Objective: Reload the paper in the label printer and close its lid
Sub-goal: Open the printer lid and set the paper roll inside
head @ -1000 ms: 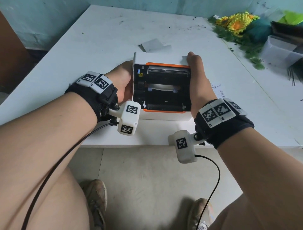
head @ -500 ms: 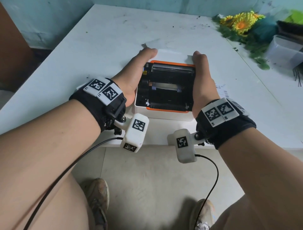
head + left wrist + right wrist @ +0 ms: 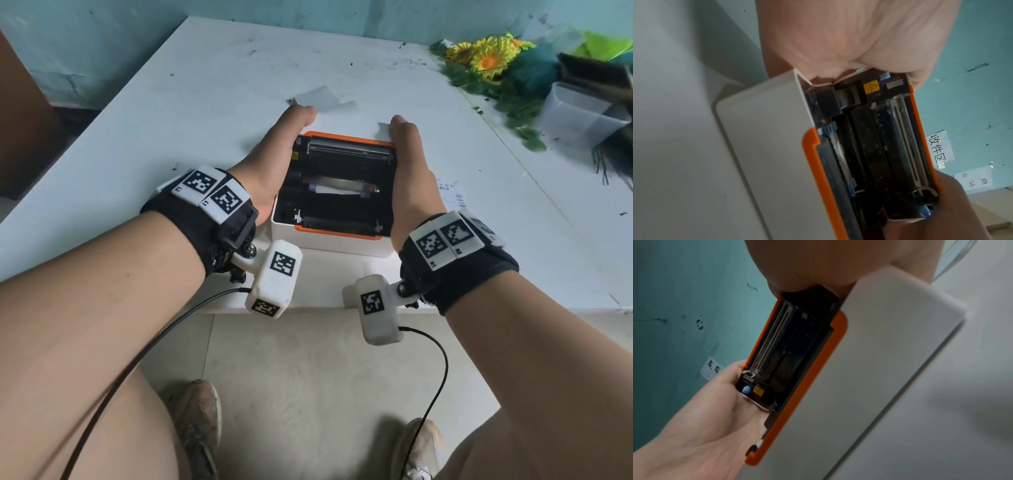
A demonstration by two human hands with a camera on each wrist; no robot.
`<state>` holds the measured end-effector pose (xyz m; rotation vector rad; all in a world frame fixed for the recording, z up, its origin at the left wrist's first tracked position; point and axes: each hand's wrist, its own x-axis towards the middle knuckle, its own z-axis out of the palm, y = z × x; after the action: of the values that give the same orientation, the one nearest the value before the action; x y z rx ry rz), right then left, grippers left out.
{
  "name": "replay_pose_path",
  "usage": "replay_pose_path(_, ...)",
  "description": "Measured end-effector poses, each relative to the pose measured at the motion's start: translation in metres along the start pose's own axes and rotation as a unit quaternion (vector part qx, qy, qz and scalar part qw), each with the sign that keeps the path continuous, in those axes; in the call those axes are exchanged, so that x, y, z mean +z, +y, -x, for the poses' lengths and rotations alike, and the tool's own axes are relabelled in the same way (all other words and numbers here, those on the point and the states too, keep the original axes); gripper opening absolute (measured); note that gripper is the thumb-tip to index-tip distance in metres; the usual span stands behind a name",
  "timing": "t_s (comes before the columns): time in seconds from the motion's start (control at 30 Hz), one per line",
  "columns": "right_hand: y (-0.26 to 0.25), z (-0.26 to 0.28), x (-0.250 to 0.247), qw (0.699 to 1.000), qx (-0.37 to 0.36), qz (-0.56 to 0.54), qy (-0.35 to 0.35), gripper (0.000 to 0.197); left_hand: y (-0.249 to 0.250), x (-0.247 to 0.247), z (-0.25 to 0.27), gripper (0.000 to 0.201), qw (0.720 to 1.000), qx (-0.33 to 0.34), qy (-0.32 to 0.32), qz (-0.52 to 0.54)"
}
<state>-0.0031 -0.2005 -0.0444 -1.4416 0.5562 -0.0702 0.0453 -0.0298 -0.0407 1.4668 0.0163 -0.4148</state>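
White printer (image 3: pixel 329 245) with orange rim, standing near the front edge of the table (image 3: pixel 212 72), directly before the person. Its lid (image 3: pixel 349 150) is raised and tilts toward the person, so the black underside with its metal bar faces up in the head view; a small strip of white paper (image 3: pixel 334 189) shows in the middle of the black interior.

Left hand (image 3: pixel 274 161): laid flat along the left side of the lid, palm against it, fingers extended toward the lid's far edge; the fingertips pass behind the lid and their curl cannot be told. Right hand (image 3: pixel 412 171): mirrored on the right side, palm against the lid, fingers likewise running forward out of sight. The lid is thus pressed between the two palms.

Beyond the printer lies a loose paper sheet (image 3: pixel 318 97); a printed label (image 3: pixel 450 195) lies just right of the right hand. At the far right of the table: yellow artificial flowers (image 3: pixel 486 56) and a clear plastic box (image 3: pixel 579 114).
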Motion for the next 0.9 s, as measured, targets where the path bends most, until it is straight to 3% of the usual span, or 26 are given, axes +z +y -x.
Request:
replay_pose_path(0.2, -0.0010, 0.0022, 0.0006, 1.000, 0.003, 0.010, 0.002, 0.064, 0.0007, 0.0013, 0.0037, 0.030, 1.000, 0.005, 0.003, 0.015)
replay_pose_path(0.53, -0.0017, 0.0018, 0.0010, 1.000, 0.003, -0.002, -0.007, 0.072, 0.0020, 0.0027, 0.0050, 0.036, 1.000, 0.004, -0.003, 0.016)
replay_pose_path(0.73, -0.0024, 0.0020, 0.0000, 1.000, 0.001, 0.004, -0.007, 0.066, 0.0022, 0.0030, 0.0063, 0.033, 0.999, 0.009, 0.004, 0.041)
replay_pose_path(0.9, -0.0017, -0.0023, -0.0006, 1.000, 0.007, 0.017, -0.005, 0.088, 0.0016, 0.0036, 0.0063, 0.037, 0.999, 0.003, 0.003, 0.036)
